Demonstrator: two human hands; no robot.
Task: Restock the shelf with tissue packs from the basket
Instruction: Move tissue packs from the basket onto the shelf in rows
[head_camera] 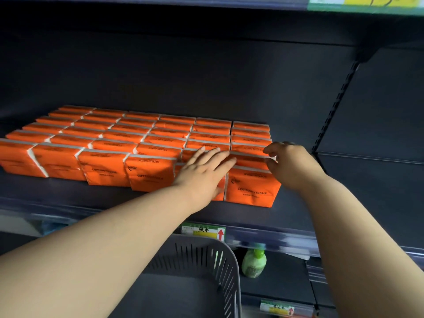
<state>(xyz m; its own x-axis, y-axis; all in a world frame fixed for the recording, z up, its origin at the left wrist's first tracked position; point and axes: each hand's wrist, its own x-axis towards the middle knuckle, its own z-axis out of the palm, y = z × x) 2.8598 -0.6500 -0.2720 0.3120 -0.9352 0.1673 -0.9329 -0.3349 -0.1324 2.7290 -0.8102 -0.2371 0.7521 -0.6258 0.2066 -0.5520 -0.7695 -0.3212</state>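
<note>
Dozens of orange packs (146, 143) fill the shelf (91, 191) under the hands, left hand (204, 173) flat and relaxed on top, right hand (291, 164) pinching one pack (250, 159) by its end; they look light, soft and slick-wrapped, best held across the short sides.

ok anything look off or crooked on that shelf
Nothing stands out. The orange packs stand in tidy rows on the shelf, none visibly tipped or torn. The left grip lies flat on them; the right grip pinches a pack in the right column.
</note>
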